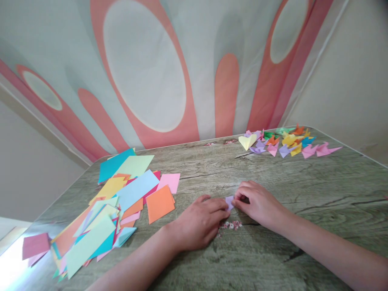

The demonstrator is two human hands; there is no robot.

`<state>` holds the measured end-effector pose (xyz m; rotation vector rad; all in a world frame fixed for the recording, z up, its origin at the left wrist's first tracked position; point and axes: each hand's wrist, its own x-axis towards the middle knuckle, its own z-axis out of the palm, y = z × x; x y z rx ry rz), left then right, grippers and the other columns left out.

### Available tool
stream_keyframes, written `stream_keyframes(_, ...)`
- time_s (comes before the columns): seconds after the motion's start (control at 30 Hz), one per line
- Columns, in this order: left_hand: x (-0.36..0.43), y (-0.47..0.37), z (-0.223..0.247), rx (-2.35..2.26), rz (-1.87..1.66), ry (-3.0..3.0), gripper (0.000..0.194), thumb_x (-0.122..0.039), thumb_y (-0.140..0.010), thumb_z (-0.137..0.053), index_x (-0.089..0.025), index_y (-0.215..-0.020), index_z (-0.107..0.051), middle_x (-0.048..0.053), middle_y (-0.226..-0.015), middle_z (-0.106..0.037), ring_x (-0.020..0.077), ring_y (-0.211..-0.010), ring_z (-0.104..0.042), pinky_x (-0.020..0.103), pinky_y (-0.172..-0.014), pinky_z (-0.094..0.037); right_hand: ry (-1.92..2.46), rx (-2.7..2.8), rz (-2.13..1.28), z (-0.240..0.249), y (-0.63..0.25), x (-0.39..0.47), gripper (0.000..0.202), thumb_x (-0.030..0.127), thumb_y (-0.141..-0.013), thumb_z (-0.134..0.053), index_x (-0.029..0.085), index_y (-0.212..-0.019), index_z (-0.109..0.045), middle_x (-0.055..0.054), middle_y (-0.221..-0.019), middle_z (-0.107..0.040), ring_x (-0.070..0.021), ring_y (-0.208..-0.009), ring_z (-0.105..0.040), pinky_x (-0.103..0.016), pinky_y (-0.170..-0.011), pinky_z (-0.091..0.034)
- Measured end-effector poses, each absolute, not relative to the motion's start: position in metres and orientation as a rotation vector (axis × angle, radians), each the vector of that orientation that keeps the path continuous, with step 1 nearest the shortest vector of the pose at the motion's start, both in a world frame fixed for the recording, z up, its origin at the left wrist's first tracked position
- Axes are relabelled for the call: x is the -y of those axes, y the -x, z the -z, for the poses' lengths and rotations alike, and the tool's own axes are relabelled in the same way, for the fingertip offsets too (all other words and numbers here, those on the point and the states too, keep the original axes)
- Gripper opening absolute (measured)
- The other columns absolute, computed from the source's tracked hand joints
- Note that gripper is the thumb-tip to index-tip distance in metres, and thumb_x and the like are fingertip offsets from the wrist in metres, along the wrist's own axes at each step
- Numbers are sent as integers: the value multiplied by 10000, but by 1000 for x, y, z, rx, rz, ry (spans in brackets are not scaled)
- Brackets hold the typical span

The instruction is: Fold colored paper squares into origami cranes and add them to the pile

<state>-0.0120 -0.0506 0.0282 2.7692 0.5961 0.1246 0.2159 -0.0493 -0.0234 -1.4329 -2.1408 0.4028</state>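
A small piece of lavender origami paper (229, 202) lies on the wood-grain table between my two hands. My left hand (202, 220) rests flat on the table, its fingertips pressing the paper's left edge. At the right edge, my right hand (253, 201) pinches the paper between thumb and curled fingers. Part of the paper is hidden under the fingers, so its full folded shape cannot be made out. Just below it, a printed flower pattern (232, 225) shows on the table surface.
Loose coloured paper sheets (133, 190) spread in a heap on the left, with an orange square (160, 204) nearest my left hand. Several folded paper cranes (291, 139) and a pale yellow folded piece (247, 141) stand at the back right. A patterned curtain (206, 81) hangs behind the table (318, 194).
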Motion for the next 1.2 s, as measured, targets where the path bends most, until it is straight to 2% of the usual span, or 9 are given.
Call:
stream_keyframes(0.17, 50, 12, -27, -597, -144, -2737, 388, -112, -830, -414, -186, -1199, -508, 80, -1432, -421, 189, -1336, -359, 433, -1124, -232, 1422, 2131, -402, 23, -216, 52, 145, 289, -804, -674, 216, -695, -614, 1, -712, -582, -177, -735, -538, -301, -675, -393)
stream_keyframes(0.43, 51, 10, -32, -579, -169, -2664, 431, -126, -832, -438, -194, -1256, -484, 79, -1335, -523, 183, -1272, -438, 410, -1121, -261, 1390, 2118, -403, 21, -217, 53, 118, 230, -803, -673, 217, -709, -604, 4, -715, -578, -177, -735, -526, -306, -677, -393)
stream_keyframes(0.63, 50, 10, -30, -565, -166, -2654, 483, -158, -850, -446, -182, -1332, -429, 95, -1352, -496, 197, -1253, -447, 402, -1121, -269, 1389, 2121, -390, 22, -217, 52, 120, 199, -792, -675, 218, -710, -589, 9, -701, -580, -178, -732, -526, -305, -675, -395)
stream_keyframes(0.83, 50, 11, -28, -595, -172, -2663, 464, -183, -874, -435, -183, -1337, -433, 97, -1346, -498, 206, -1246, -451, 416, -1125, -265, 1300, 2168, -430, 20, -221, 55, 80, 229, -850, -627, 223, -773, -606, -3, -736, -591, -188, -764, -535, -317, -702, -396)
stream_keyframes(1.2, 51, 10, -28, -552, -215, -2635, 477, -154, -879, -398, -162, -1355, -413, 113, -1349, -491, 208, -1258, -442, 403, -1109, -308, 1386, 2135, -432, 20, -216, 53, 94, 204, -798, -675, 219, -736, -606, 11, -739, -594, -177, -771, -533, -308, -715, -384)
